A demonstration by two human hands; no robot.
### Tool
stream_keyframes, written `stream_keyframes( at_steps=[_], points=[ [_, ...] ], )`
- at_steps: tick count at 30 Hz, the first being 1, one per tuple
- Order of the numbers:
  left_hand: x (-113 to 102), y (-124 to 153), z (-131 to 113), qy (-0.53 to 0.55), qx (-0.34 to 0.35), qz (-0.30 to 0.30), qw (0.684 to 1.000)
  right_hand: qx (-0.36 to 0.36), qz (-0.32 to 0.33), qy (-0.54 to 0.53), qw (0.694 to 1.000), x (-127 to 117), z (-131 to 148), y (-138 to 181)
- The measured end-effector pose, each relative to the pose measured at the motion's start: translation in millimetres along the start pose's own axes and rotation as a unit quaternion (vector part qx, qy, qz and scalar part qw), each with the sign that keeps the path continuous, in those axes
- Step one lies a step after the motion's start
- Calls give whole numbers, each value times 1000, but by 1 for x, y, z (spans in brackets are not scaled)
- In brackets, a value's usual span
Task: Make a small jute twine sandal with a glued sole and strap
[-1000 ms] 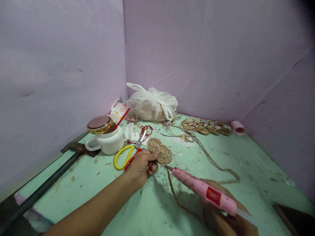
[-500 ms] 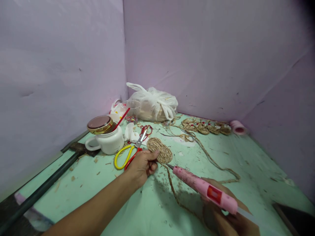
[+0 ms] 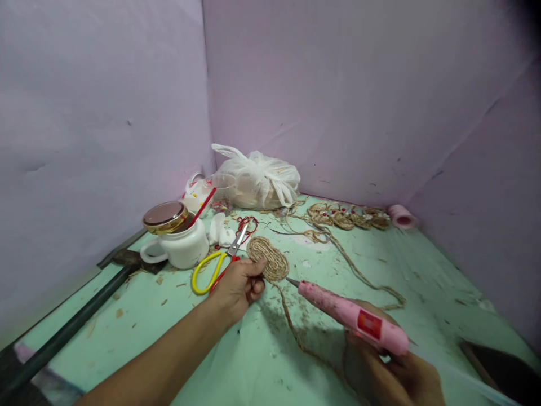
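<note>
My left hand (image 3: 237, 286) pinches the near edge of a flat oval coil of jute rope (image 3: 267, 257) lying on the green table (image 3: 414, 293). A loose rope tail (image 3: 296, 332) trails from the coil toward me. My right hand (image 3: 397, 375) is wrapped round a pink glue gun (image 3: 353, 317), whose metal tip (image 3: 291, 280) points at the coil's right edge, just short of it. Yellow-and-red scissors (image 3: 213, 265) lie right beside my left hand.
A white mug (image 3: 180, 248) with a gold lid and red stick stands at left, a hammer (image 3: 71, 324) beyond it. A white plastic bag (image 3: 256, 180), finished jute pieces (image 3: 344, 217) and a pink roll (image 3: 399, 216) sit along the purple back wall.
The view has shifted slightly left. The glue gun has lifted a little and my right hand has drawn nearer; the left hand keeps hold of the coil.
</note>
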State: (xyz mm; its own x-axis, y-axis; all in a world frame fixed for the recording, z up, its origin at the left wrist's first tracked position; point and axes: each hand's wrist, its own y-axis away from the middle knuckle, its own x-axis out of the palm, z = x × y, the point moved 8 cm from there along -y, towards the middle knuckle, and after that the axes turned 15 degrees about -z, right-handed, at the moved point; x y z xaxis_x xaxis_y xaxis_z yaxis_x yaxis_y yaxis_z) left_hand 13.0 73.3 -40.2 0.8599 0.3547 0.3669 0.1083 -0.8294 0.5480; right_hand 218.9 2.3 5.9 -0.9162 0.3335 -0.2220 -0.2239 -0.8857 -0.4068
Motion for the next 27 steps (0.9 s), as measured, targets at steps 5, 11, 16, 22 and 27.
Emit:
stream_keyframes(
  at_steps=[5, 11, 16, 22, 27],
  points=[
    [-1, 0, 0, -4, 1, -5, 1000, -42, -4, 22, 999, 1, 8, -3],
    [0, -1, 0, -4, 0, -2, 1000, -54, -20, 48, 997, -4, 6, -7],
    [0, -1, 0, -6, 0, -3, 1000, -35, -58, 45, 997, -13, -5, -6],
    [5, 4, -1, -25, 15, 34, 999, -8, -49, 28, 998, -10, -6, -9],
    [6, 3, 0, -28, 12, 37, 999, -15, -70, 30, 997, -12, 2, -13]
  ],
)
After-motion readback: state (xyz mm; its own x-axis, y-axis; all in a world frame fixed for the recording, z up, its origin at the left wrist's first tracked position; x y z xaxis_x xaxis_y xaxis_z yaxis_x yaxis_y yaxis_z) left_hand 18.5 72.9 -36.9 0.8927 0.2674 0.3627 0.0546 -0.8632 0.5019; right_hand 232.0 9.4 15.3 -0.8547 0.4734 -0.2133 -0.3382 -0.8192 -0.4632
